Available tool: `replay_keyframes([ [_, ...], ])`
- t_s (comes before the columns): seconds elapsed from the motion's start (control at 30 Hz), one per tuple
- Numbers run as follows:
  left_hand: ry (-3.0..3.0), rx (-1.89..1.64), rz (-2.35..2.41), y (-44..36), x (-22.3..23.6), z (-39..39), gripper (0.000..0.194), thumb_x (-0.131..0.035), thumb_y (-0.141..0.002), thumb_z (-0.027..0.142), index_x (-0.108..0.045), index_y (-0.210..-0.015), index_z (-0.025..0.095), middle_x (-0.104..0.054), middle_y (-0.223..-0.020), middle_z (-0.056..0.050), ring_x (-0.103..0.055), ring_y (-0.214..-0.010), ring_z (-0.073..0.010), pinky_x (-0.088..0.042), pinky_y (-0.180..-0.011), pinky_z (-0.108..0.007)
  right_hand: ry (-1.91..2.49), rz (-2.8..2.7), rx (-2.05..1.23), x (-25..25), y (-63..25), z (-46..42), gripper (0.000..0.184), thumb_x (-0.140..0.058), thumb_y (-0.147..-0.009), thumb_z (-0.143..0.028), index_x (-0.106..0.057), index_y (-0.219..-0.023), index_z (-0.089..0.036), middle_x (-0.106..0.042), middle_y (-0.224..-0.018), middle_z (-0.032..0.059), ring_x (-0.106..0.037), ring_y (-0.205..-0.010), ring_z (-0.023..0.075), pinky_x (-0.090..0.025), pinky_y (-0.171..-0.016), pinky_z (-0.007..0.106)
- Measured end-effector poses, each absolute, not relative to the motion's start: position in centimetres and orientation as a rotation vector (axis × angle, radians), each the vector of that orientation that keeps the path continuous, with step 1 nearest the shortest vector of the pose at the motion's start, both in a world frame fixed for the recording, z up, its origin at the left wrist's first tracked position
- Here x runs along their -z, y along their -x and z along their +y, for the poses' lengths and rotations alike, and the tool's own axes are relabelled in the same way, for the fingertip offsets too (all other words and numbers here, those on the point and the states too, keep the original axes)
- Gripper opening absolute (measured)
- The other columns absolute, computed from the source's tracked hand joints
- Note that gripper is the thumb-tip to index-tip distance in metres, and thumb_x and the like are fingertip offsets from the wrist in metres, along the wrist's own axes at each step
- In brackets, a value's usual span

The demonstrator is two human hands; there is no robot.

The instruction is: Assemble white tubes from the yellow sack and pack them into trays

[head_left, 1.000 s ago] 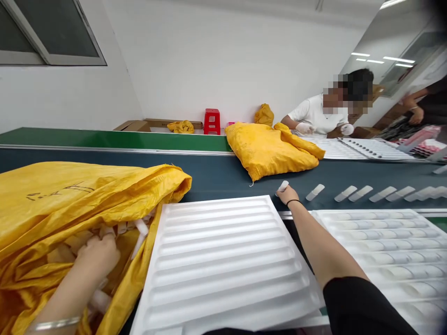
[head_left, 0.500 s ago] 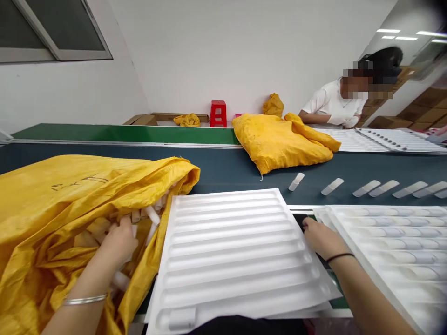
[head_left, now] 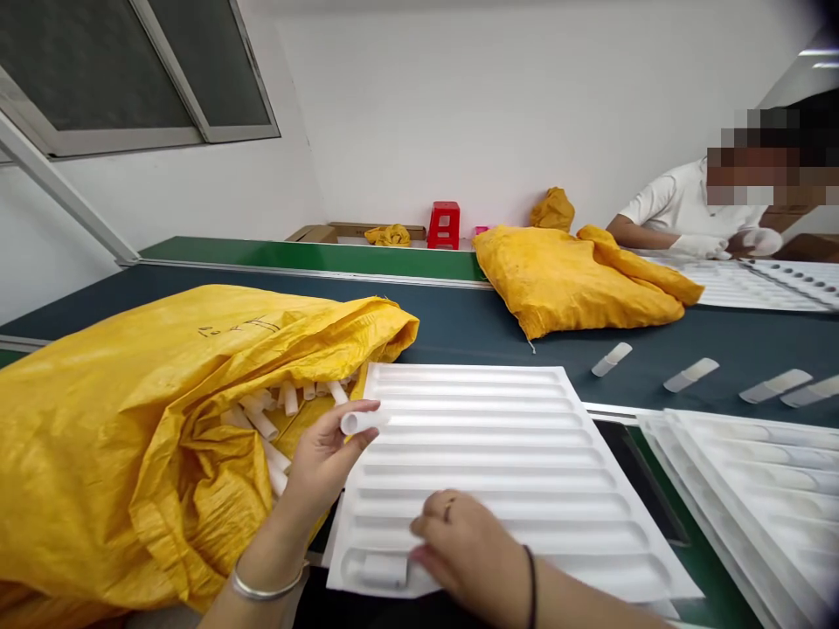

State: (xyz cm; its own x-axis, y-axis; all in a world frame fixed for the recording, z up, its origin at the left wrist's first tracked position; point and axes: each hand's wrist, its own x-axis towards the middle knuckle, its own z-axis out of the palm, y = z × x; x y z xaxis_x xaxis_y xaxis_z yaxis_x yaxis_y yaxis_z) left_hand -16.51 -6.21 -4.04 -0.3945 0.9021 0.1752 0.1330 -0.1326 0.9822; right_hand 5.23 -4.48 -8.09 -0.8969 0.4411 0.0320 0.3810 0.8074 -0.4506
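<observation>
My left hand [head_left: 328, 450] pinches a short white tube [head_left: 359, 423] between thumb and fingers, its hollow end facing me, over the left edge of a white ridged tray [head_left: 498, 476]. My right hand [head_left: 468, 550] is over the tray's front part, fingers bent, thumb and forefinger a little apart, nothing visible between them. Just left of its fingertips, a white cylindrical piece [head_left: 385, 570] lies in the front groove. To the left, an open yellow woven sack [head_left: 216, 367] holds several loose white tubes [head_left: 266, 424].
Several translucent tubes [head_left: 691, 374] lie on the dark conveyor belt [head_left: 439, 323], beyond a stack of filled trays [head_left: 753, 498]. A second yellow sack [head_left: 577, 284] rests on the belt. Across it, a person in a white shirt [head_left: 675, 205] works with gloved hands. A red stool [head_left: 444, 225] stands behind.
My left hand has come out of the sack with a white tube. My right hand released a tube on the belt, then moved back to the tray's front. The view has turned left.
</observation>
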Motion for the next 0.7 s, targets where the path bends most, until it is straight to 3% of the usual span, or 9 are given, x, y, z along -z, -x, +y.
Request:
replay_keyframes([
  [0.13,-0.5,-1.776,1.027,14.8,3.5,-5.9,0.056,-0.077,-0.071,0.02,-0.052,-0.12,0.028,-0.071,-0.097,-0.003,-0.069,-0.09,-0.0161,-0.055,-0.08,-0.025,0.464,-3.187,-0.659,9.2,-1.0,-7.4,0.039,-0.071,-0.074,-0.046,-0.068,-0.092,-0.012,-0.067,-0.091,0.0129,-0.063,-0.079,0.0282,-0.054,-0.067,0.039],
  [0.3,-0.115,-1.732,0.872,14.0,2.6,-5.7,0.035,-0.054,-0.083,0.001,-0.053,-0.114,0.018,-0.071,-0.092,-0.01,-0.07,-0.084,-0.0132,-0.057,-0.071,-0.019,0.729,-3.071,-0.936,8.8,-1.3,-7.4,0.037,-0.073,-0.073,-0.035,-0.066,-0.101,-0.012,-0.063,-0.103,0.0142,-0.059,-0.094,0.0296,-0.052,-0.08,0.04],
  [0.43,-0.057,-1.753,0.856,14.0,2.6,-5.7,0.033,-0.044,-0.085,-0.004,-0.056,-0.106,0.017,-0.071,-0.09,-0.011,-0.07,-0.082,-0.0133,-0.058,-0.07,-0.021,0.913,-2.737,-1.291,9.2,-1.8,-7.0,0.038,-0.075,-0.065,-0.026,-0.066,-0.1,-0.015,-0.06,-0.109,0.0116,-0.056,-0.102,0.0263,-0.046,-0.09,0.034],
  [0.57,-0.116,-1.785,0.85,14.9,3.0,-6.1,0.034,-0.06,-0.075,-0.002,-0.058,-0.101,0.02,-0.071,-0.086,-0.007,-0.069,-0.072,-0.0119,-0.058,-0.068,-0.022,0.97,-2.444,-1.582,11.2,-1.6,-6.4,0.036,-0.077,-0.051,-0.021,-0.063,-0.084,-0.016,-0.062,-0.091,0.0067,-0.059,-0.087,0.0218,-0.047,-0.08,0.033],
  [0.7,-0.249,-1.767,0.951,15.3,3.4,-6.5,0.046,-0.084,-0.056,0.009,-0.058,-0.091,0.023,-0.07,-0.081,-0.001,-0.066,-0.069,-0.0114,-0.057,-0.067,-0.02,0.902,-1.549,-1.894,10.9,-2.2,-4.5,0.032,-0.067,-0.068,-0.036,-0.05,-0.09,-0.019,-0.052,-0.065,-0.0041,-0.052,-0.053,0.011,-0.044,-0.052,0.024],
])
